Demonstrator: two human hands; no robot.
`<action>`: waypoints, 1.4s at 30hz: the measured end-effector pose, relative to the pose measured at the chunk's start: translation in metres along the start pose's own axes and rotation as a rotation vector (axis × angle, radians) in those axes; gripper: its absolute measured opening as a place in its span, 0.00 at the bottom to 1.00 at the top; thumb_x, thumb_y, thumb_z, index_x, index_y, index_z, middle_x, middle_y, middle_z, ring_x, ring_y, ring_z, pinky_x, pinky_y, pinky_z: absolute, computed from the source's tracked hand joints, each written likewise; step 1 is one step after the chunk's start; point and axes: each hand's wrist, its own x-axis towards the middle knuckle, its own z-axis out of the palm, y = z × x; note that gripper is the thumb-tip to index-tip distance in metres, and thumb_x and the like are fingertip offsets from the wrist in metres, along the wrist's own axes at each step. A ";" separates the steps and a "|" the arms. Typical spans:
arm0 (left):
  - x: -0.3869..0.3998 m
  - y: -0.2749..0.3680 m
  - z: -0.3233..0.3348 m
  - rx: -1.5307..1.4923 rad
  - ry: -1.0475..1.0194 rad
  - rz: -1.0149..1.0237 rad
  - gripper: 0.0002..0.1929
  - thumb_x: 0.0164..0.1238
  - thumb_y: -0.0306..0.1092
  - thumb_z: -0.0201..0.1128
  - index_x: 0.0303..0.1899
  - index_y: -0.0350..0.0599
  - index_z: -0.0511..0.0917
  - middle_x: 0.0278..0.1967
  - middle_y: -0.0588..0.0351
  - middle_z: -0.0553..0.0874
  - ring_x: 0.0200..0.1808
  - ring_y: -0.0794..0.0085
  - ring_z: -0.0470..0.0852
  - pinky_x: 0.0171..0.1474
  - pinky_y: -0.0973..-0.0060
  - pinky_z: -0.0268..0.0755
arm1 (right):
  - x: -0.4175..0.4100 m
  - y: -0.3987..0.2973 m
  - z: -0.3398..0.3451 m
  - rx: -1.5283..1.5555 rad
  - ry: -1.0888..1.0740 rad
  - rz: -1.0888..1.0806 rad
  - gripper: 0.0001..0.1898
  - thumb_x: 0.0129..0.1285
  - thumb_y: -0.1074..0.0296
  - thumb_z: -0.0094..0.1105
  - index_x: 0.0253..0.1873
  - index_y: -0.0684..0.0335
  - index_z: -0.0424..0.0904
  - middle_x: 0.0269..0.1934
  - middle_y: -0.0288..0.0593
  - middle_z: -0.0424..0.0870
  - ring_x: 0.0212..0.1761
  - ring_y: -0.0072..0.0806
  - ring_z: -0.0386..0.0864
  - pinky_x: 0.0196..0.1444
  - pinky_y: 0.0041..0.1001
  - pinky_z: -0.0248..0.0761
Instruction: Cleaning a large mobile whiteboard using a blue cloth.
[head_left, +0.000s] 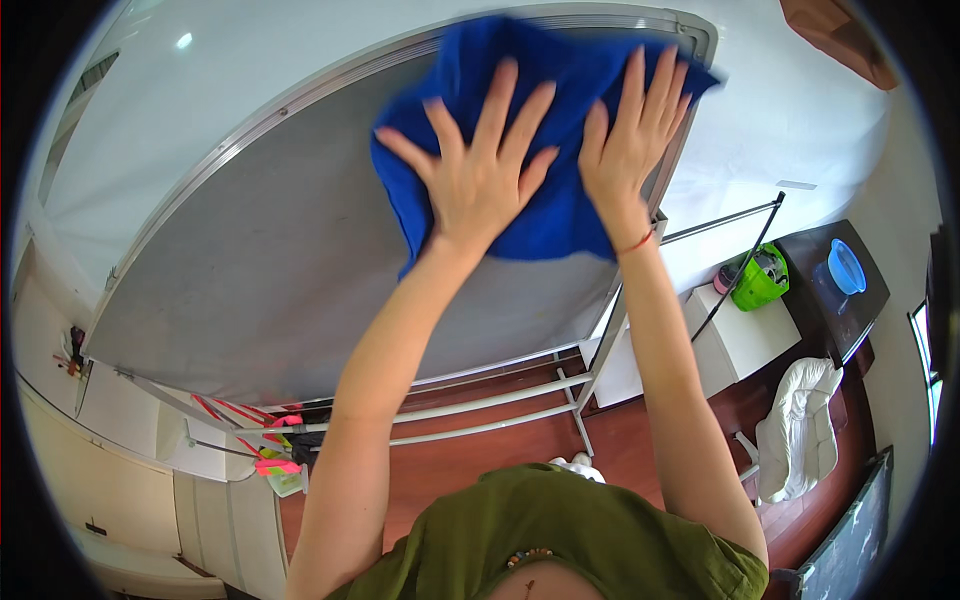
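A blue cloth (540, 217) lies spread against the upper right part of a grey board (285, 225) with a metal frame. My left hand (480, 169) is flat on the middle of the cloth, fingers spread wide. Further right, my right hand (634, 139) rests palm down on the same cloth near the board's top right corner, its thumb apart from the fingers. Neither hand visibly grips the cloth; both press on it from the front. One cloth corner sticks out past the frame at the right. The fingertips and the cloth's upper part are slightly blurred.
White stand bars (495, 401) run below the board over a reddish floor (442, 457). To the right are a black pole (739, 270), a green bucket (761, 277), a blue basin (847, 266) on a dark table and a white padded chair (799, 435). Pink-and-green items (279, 457) stand lower left.
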 end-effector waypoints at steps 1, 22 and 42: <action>-0.026 0.002 0.006 0.047 -0.019 0.022 0.29 0.65 0.63 0.58 0.68 0.75 0.74 0.75 0.62 0.66 0.75 0.33 0.48 0.61 0.14 0.21 | -0.032 -0.002 0.001 -0.006 -0.054 0.051 0.31 0.69 0.56 0.53 0.73 0.67 0.66 0.76 0.67 0.55 0.79 0.63 0.50 0.77 0.58 0.37; -0.034 -0.054 -0.022 0.079 0.056 -0.223 0.26 0.67 0.64 0.56 0.64 0.77 0.77 0.76 0.46 0.61 0.74 0.27 0.46 0.65 0.18 0.19 | -0.003 -0.056 0.020 0.029 -0.005 -0.010 0.28 0.65 0.53 0.58 0.69 0.53 0.74 0.74 0.56 0.65 0.76 0.55 0.61 0.77 0.55 0.37; -0.088 -0.163 -0.065 0.122 -0.026 -0.347 0.29 0.66 0.57 0.58 0.60 0.47 0.77 0.70 0.27 0.63 0.59 0.27 0.68 0.67 0.29 0.44 | -0.025 -0.173 0.045 0.142 -0.125 -0.069 0.24 0.63 0.57 0.58 0.65 0.47 0.79 0.69 0.42 0.74 0.62 0.39 0.76 0.72 0.51 0.50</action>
